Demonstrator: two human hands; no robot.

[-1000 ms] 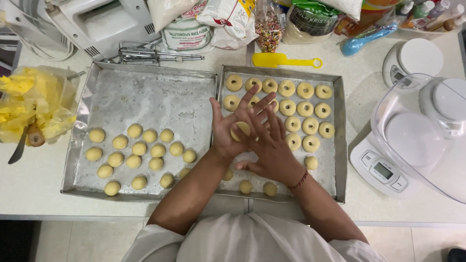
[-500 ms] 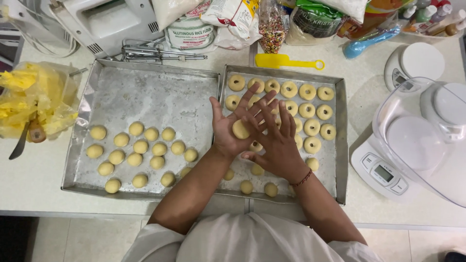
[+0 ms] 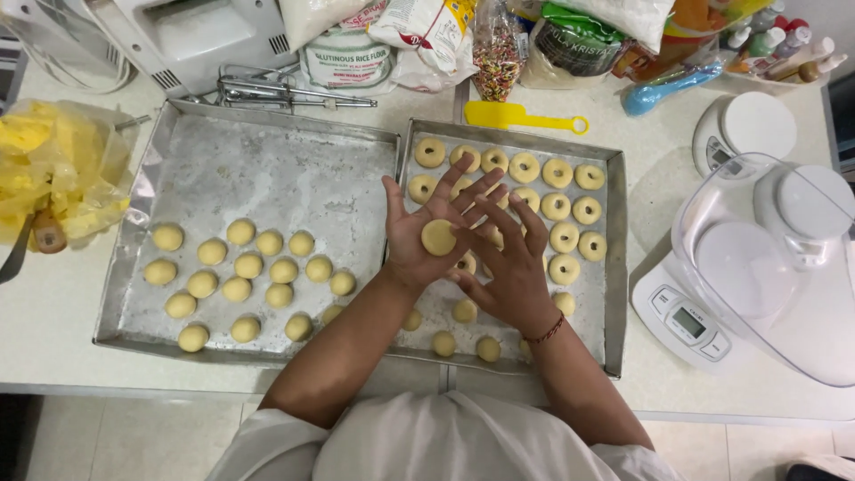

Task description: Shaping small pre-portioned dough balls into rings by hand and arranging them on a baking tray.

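Pale yellow dough, a flattened disc (image 3: 438,237), is held on the open palm of the left hand (image 3: 426,233), with the spread right hand (image 3: 506,267) laid just beside it. Both are raised over the right tray (image 3: 614,267) of ring-shaped cookies (image 3: 557,173); dough balls (image 3: 249,265) fill the left tray (image 3: 267,169).

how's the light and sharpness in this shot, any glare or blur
Head view: even, soft overhead light; hands and dough disc sharp, no motion blur; faint shadows under the left hand and right hand; mild sheen on the clear scale bowl; slight wide-angle bending at the frame edges.
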